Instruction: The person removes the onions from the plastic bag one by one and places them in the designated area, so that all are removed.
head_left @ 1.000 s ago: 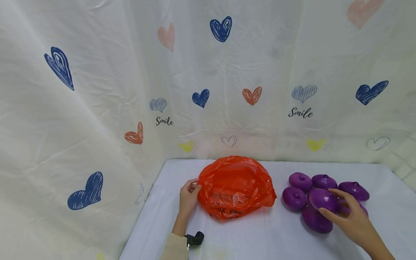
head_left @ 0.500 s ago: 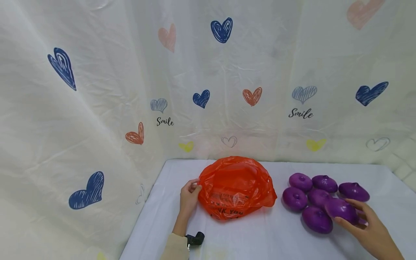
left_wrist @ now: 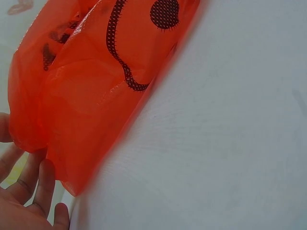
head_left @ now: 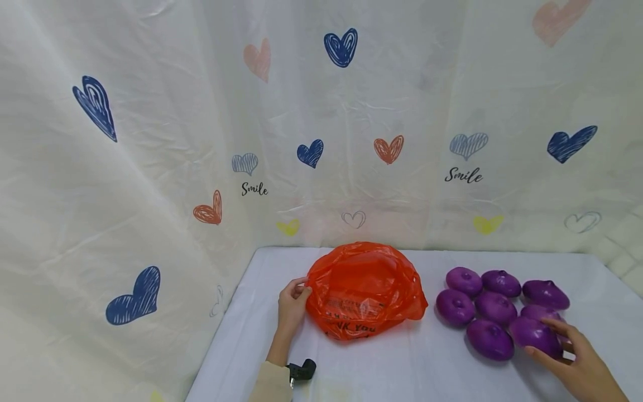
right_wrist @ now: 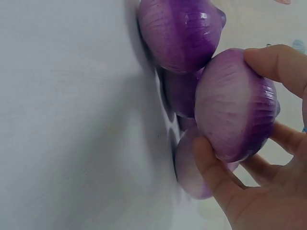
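Note:
My left hand (head_left: 293,304) pinches the left rim of a red plastic bag (head_left: 341,330), whose mouth gapes upward. The left wrist view shows the thumb and fingers on either side of the thin film of the bag (left_wrist: 91,124). At the right, my right hand (head_left: 577,357) grips a purple onion (head_left: 535,336) between thumb and fingers. In the right wrist view this onion (right_wrist: 232,105) appears raised off the table, close to its neighbours. Several more purple onions, such as one front onion (head_left: 490,339), lie grouped beside it.
A white cloth covers the table (head_left: 392,368). Behind it hangs a pale curtain (head_left: 417,100) printed with hearts. A black device (head_left: 302,369) is strapped at my left wrist.
My right hand has carried the onion rightward and toward me, from above the group to its front right side. Onions it covered now show. The left hand and bag have stayed put.

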Available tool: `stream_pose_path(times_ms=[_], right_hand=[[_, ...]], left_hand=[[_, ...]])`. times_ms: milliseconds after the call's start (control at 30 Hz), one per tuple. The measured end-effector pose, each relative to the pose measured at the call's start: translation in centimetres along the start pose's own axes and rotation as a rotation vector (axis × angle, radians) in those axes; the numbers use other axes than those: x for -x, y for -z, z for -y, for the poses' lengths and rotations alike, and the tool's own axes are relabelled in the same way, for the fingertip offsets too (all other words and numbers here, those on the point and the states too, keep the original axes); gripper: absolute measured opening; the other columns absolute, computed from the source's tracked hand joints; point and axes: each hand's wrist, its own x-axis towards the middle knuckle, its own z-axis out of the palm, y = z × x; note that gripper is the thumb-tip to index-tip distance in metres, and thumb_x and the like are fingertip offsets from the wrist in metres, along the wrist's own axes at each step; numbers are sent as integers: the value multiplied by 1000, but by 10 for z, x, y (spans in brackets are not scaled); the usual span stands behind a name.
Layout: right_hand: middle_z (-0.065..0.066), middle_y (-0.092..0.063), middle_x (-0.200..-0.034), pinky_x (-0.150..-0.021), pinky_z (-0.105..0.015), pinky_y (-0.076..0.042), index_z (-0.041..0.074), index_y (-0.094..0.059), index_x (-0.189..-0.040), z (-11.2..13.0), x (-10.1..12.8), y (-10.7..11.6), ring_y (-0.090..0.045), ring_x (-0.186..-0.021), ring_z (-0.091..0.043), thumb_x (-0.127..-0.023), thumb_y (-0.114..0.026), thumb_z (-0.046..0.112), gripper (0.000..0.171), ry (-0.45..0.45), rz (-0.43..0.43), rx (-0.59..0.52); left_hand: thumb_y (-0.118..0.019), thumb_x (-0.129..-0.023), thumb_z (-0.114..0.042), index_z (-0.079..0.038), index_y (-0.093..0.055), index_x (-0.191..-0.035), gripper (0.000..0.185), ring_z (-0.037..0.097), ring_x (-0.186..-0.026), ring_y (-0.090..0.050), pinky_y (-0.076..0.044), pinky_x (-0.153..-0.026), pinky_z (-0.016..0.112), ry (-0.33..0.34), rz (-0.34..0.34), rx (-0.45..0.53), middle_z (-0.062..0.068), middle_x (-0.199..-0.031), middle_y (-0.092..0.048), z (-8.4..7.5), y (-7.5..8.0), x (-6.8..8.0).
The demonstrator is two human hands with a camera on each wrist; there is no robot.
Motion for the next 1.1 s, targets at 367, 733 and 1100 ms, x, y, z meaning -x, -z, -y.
stream_pose_path(times_ms=[367,733,1100], right_hand=[[-55,-31,-135,-70,-53,-59,-22,-28,-142,-12,-4,0,-44,-112,-77,-97,-71,28,80,156,-62,47],[-56,-37,-129,-68,-53,-58,-23,-34,-137,-18,-3,-4,-48,-107,-75,-94,-74,20,73,219,-72,67],[-55,-39,-126,-67,-51,-59,-20,-34,-138,-27,-4,-7,-63,-98,-49,-92,-76,20,75,222,-71,85]], left_hand=[[-65,-99,-17,-19,-72,-120,22,19,-84,-59,-56,-73,22,-9,-2,-2,6,-96,-66,-2,0,-1],[-65,-99,-18,-19,-73,-120,22,19,-84,-59,-55,-72,22,-6,-2,-2,6,-95,-66,0,0,-2],[-65,-99,-17,-17,-73,-120,22,19,-82,-58,-54,-70,21,-21,-3,3,6,-93,-66,2,1,-1]])
